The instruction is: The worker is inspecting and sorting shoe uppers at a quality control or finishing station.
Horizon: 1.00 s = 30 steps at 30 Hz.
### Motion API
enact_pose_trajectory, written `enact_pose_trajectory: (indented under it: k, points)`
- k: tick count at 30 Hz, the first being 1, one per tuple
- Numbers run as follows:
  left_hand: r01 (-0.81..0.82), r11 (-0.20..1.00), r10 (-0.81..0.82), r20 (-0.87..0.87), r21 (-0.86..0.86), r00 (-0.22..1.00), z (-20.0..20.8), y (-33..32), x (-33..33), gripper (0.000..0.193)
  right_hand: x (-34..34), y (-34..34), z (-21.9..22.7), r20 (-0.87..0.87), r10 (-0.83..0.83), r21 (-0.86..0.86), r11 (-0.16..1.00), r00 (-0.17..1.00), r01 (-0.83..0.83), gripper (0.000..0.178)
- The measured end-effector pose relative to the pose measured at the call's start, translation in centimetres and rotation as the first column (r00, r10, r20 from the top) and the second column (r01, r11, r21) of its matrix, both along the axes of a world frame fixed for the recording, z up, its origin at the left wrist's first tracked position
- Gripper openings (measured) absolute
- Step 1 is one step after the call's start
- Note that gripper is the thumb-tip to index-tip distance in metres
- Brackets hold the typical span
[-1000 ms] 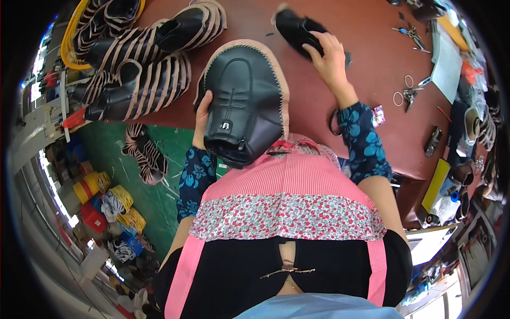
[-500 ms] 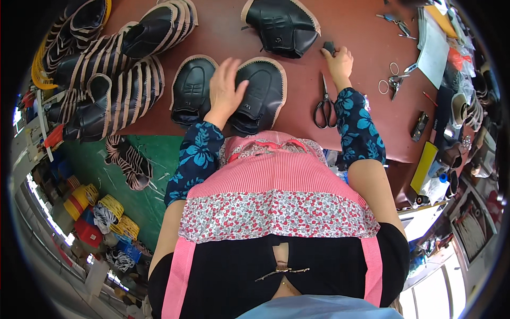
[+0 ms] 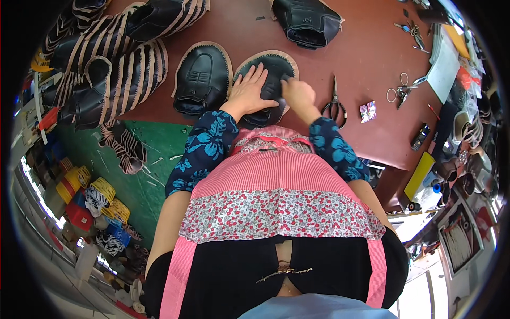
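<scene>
A black leather shoe upper with a tan stitched edge (image 3: 273,61) lies on the table in front of me. My left hand (image 3: 252,93) rests flat on its left side, fingers spread. On its right side is my right hand (image 3: 298,95), closed round a small dark block (image 3: 287,78) that touches the leather; the fingers hide most of it. Just left lies a matching black shoe upper (image 3: 203,77). Farther off, at the back, a third black upper (image 3: 308,21) lies with its opening toward me. Black-handled scissors (image 3: 334,109) lie to the right of my right hand.
Stacked black uppers with tan edges (image 3: 114,80) crowd the table's left. A small shiny packet (image 3: 367,111), keys on a ring (image 3: 402,95), a black device (image 3: 421,136) and papers (image 3: 443,69) lie to the right. The table's front edge is close to my apron.
My right hand has moved left with the dark block onto the upper. My left hand has settled flat on that upper. The packet now shows where my right sleeve was.
</scene>
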State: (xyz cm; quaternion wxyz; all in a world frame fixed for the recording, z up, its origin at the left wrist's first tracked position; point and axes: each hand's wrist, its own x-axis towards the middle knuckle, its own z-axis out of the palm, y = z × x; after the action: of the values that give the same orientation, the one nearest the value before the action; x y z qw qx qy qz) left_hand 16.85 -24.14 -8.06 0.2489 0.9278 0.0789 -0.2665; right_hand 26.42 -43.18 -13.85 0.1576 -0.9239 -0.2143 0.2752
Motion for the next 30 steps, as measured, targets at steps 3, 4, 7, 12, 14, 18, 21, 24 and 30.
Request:
enact_pose_trajectory:
  k: [3, 4, 7, 12, 14, 18, 21, 24, 30]
  points:
    - [-0.02, 1.0, 0.02, -0.007, 0.01, 1.0, -0.2, 0.0, -0.3, 0.124, 0.0, -1.1, 1.0, -0.036, 0.046, -0.052, 0.998, 0.998, -0.048, 0.048]
    - [-0.016, 1.0, 0.016, -0.004, 0.007, 1.0, -0.1, 0.3, -0.1, 0.124, 0.0, -0.9, 1.8, -0.027, 0.053, -0.012, 0.999, 0.998, -0.053, 0.049]
    - [0.031, 0.999, -0.031, 0.042, 0.021, 0.999, -0.3, -0.1, 0.6, 0.126, 0.5, 1.2, -1.7, -0.063, 0.035, 0.012, 0.999, 0.997, -0.034, 0.049]
    - [-0.038, 0.999, 0.038, 0.039, 0.002, 0.999, -0.5, -0.2, -1.0, 0.126, 1.1, -2.4, 1.6, -0.165, 0.034, -0.156, 0.986, 0.986, -0.06, 0.054]
    - [-0.018, 1.0, 0.018, -0.003, 0.0, 1.0, -0.2, -0.3, -0.6, 0.125, 0.4, -0.7, 3.3, -0.146, 0.008, -0.081, 0.997, 0.989, -0.02, 0.054]
    - [0.031, 1.0, -0.031, 0.072, 0.006, 0.997, -0.4, 0.2, 0.6, 0.115, -0.2, -2.7, -1.3, -0.115, -0.009, -0.013, 1.0, 0.993, 0.008, 0.053]
    - [-0.222, 0.902, 0.324, 0.241, -0.37, 0.915, -2.6, 3.0, -3.0, 0.074, 0.7, -6.6, 0.2, -0.111, 0.004, -0.075, 0.997, 0.994, -0.013, 0.055]
    - [-0.345, 0.858, 0.493, 0.419, -0.381, 0.762, 3.5, 3.1, -4.5, 0.038, 2.5, -11.8, -0.2, 0.039, -0.205, 0.025, 0.979, 0.978, 0.204, 0.053]
    - [0.128, 0.992, -0.112, 0.608, 0.017, 0.786, 6.0, -3.5, -11.3, 0.024, 5.4, -13.4, 1.7, -0.781, -0.557, 0.106, 0.33, 0.284, 0.938, 0.086]
